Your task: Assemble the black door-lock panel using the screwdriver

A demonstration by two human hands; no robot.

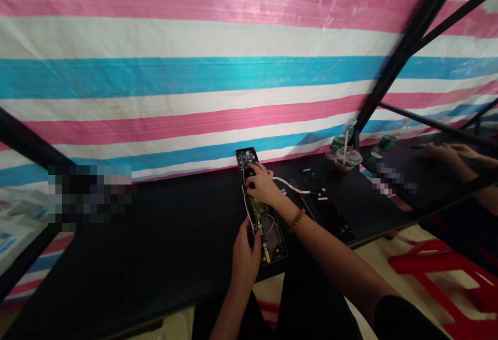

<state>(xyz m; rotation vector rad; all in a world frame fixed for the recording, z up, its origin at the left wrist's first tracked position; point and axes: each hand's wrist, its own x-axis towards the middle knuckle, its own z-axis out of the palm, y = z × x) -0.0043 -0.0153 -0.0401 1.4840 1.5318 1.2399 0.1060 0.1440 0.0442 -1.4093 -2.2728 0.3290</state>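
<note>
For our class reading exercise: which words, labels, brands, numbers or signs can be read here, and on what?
No text is readable.
Left clear plastic bottle: green label, too blurred.
Right clear plastic bottle: second green label, too blurred.
Long black flat panel: white mark, too small.
Open black oblong device: any markings too small.

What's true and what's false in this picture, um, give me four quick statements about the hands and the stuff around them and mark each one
1. A straw stands in the plastic cup. True.
2. The left hand holds the cup. False: it holds the near part of the opened device.
3. The right hand is farther up the device than the left. True.
4. The sheeting is plain white. False: it has pink, blue and white stripes.
</note>
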